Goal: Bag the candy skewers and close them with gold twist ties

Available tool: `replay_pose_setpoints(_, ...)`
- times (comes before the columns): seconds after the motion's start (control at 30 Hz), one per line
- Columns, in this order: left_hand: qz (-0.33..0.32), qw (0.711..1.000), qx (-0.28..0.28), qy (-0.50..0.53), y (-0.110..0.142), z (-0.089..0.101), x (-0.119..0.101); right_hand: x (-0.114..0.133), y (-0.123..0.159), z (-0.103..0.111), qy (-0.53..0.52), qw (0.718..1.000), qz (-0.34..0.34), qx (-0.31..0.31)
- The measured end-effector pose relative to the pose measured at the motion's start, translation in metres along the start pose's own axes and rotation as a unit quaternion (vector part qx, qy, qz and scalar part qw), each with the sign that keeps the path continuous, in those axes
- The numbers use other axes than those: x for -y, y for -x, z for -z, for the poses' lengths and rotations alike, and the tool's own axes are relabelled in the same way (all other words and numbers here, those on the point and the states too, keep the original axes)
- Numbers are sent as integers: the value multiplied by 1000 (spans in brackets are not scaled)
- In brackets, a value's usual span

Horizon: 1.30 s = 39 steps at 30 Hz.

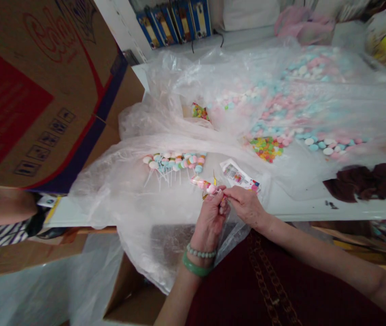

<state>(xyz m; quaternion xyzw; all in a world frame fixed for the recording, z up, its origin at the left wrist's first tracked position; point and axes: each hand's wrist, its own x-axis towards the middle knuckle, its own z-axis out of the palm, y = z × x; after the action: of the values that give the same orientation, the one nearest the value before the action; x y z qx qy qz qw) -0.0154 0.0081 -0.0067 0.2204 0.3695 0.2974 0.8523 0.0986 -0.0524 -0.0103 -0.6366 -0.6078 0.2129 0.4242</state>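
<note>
Pinched in my left hand [212, 213] is a candy skewer [204, 184] in a clear wrapper, its pink, white and coloured sweets pointing away to the left. My right hand [246, 203] meets it at the near end, thumb and fingertips pressed together around what looks like a gold twist tie, mostly hidden by the fingers. Another gold tie [214, 178] shows just beyond the left fingertips. A row of candy skewers on white sticks [174, 162] lies behind and to the left. Close beyond my right hand rests a printed clear packet [238, 175].
Clear plastic sheeting [179, 129] covers much of the white table. Pastel round sweets [329, 147] and gummy candies [267, 148] are heaped on the right, near a dark brown cloth [369, 182]. A large cardboard box [43, 104] stands left. A person's arm [4, 206] shows below it.
</note>
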Motion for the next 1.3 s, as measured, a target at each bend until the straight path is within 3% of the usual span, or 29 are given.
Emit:
replay_pose_setpoints(0.2,16,996,-38,83,2,3,-1,7,11,0,126,982,137,-16)
replay_pose_setpoints(0.37,29,992,-43,118,2,-3,-2,31,12,-3,268,952,144,-17)
replay_pose_setpoints(0.47,-5,988,-29,154,3,-12,3,36,5,-6,311,938,149,-23)
replay_pose_setpoints(0.53,-17,987,-10,159,6,-15,6,33,-3,-8,236,966,106,-19)
replay_pose_setpoints(0.6,-20,991,12,134,11,-13,5,28,-10,-8,51,999,-3,5)
replay_pose_setpoints(0.63,-25,994,22,109,14,-11,3,26,-12,-8,-71,994,-76,36)
replay_pose_setpoints(0.67,-33,996,34,75,19,-8,0,24,-13,-7,-181,970,-144,74)
replay_pose_setpoints(0.73,-53,997,58,-11,28,-1,-7,22,-11,-6,-340,895,-245,153)
replay_pose_setpoints(0.8,-52,990,81,-99,37,7,-15,21,-5,-4,-407,839,-303,196)
replay_pose_setpoints(0.87,-54,982,88,-157,41,13,-19,21,0,-1,-404,839,-325,167)
replay_pose_setpoints(0.97,-97,972,65,-203,42,18,-18,26,-1,3,-291,920,-262,33)
replay_pose_setpoints(1.0,-101,969,67,-214,42,18,-16,29,-4,4,-272,933,-236,7)
replay_pose_setpoints(1.07,-58,969,101,-220,40,17,-13,36,-13,3,-311,923,-224,30)
replay_pose_setpoints(1.13,1,972,116,-206,39,16,-10,42,-22,-2,-384,888,-245,66)
replay_pose_setpoints(1.2,-1,977,54,-206,37,16,-8,46,-31,-10,-420,868,-264,28)
replay_pose_setpoints(1.27,-70,967,-59,-239,34,18,-10,44,-39,-18,-424,865,-267,-25)
replay_pose_setpoints(1.3,-113,953,-112,-260,33,21,-11,42,-42,-21,-422,867,-264,-21)
